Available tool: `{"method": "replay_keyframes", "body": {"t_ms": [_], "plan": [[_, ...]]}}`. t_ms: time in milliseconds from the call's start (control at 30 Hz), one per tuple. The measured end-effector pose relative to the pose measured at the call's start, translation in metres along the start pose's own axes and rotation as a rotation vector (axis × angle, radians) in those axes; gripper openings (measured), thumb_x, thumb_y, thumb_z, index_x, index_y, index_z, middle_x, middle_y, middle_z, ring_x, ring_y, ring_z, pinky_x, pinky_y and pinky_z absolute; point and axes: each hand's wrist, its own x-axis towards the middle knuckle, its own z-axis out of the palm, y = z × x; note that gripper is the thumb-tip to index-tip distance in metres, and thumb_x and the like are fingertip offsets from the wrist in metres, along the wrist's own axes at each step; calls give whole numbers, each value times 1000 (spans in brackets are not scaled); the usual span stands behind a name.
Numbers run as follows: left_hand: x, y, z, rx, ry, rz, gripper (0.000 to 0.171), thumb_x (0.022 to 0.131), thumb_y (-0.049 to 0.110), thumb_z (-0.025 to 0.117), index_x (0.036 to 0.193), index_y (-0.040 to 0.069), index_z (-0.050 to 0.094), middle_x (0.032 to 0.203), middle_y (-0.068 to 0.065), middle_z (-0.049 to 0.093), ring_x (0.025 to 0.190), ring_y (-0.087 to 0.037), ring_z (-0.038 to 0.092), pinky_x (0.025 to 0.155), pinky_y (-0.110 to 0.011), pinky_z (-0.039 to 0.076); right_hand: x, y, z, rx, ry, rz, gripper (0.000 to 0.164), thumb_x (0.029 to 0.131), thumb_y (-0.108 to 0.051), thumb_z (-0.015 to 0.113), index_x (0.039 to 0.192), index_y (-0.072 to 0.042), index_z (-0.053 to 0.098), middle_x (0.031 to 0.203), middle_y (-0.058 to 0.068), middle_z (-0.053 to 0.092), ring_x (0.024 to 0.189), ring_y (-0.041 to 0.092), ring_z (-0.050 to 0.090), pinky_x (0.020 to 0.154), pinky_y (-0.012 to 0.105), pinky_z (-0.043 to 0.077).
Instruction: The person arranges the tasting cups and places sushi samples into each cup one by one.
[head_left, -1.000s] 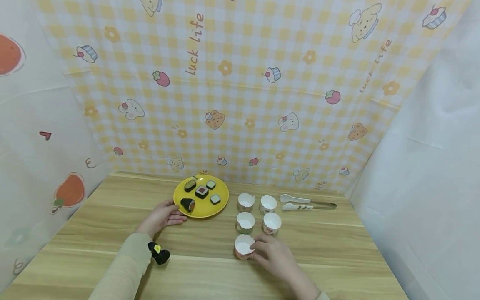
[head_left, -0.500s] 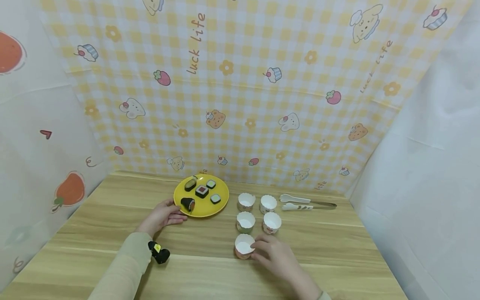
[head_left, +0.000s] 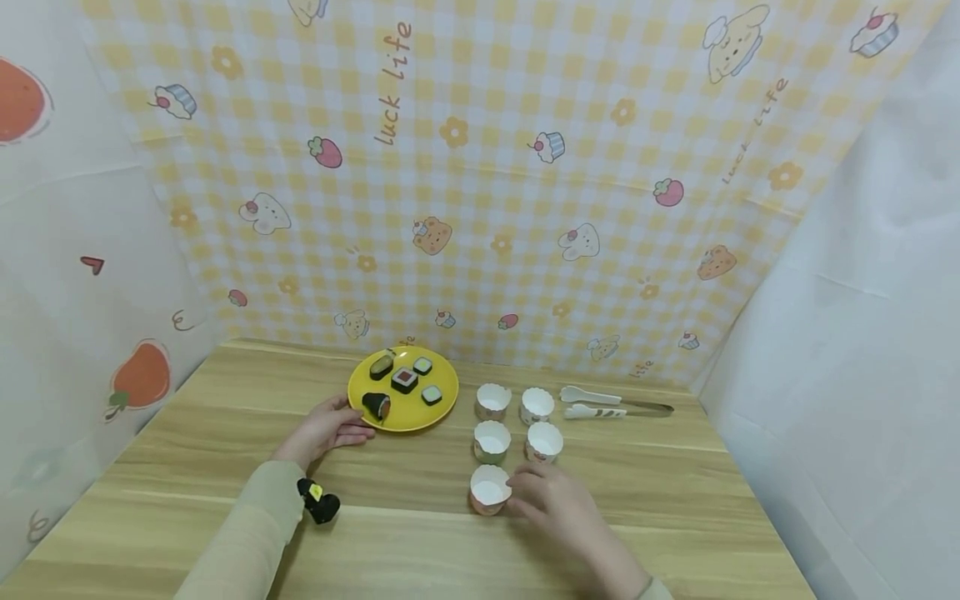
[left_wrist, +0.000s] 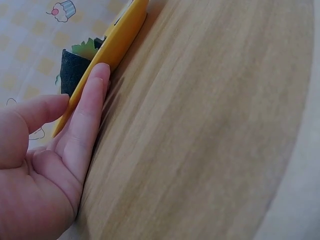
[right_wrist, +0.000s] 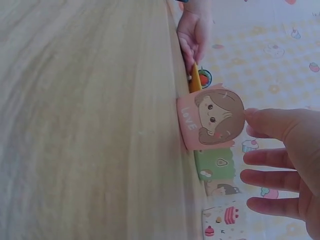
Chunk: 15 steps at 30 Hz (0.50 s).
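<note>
At the left, my left hand (head_left: 324,431) pinches the near-left rim of a yellow plate (head_left: 408,415), its thumb (left_wrist: 52,107) at the top edge and fingers underneath. Several toy sushi pieces lie on the plate, among them a dark cone-shaped hand roll (head_left: 375,406) close to that thumb and a square roll (head_left: 404,380) in the middle. My right hand (head_left: 557,507) is beside the nearest paper baking cup (head_left: 490,489), a pink one with a printed face. In the right wrist view its thumb tip is right at the rim of this pink cup (right_wrist: 212,120), the other fingers extended and apart.
Behind the pink cup stand more baking cups: a green one (head_left: 492,454), a patterned one (head_left: 543,443) and two farther back. Tongs with white ends (head_left: 596,412) lie to their right. A checked cloth (head_left: 495,183) hangs behind the wooden table (head_left: 420,542).
My right hand has drawn slightly right, its fingers coming away from over the pink cup's rim. The left hand, plate and cups stay in place.
</note>
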Motion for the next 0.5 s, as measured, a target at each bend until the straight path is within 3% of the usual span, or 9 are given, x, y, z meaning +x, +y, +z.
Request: {"method": "replay_keyframes", "body": {"t_ms": [333,500], "plan": [[4,-3,-3,-5,16,-6,64,100,0,41,149,-8,1,88,-15,68,79,-25,69,74,-35,59,-2,8,-13,1,76,-7,31,74,-20,82,103,-12,71,108,2,66,93,18,65,76,32,57],[4,-3,-3,-5,14,0,63,100,1,42,148,-8,2,88,-14,68,78,-25,69,73,-35,59,-3,14,-23,-9,83,34,33,75,-17,82,105,-13,72,109,2,67,93,18,66,74,34,58]]}}
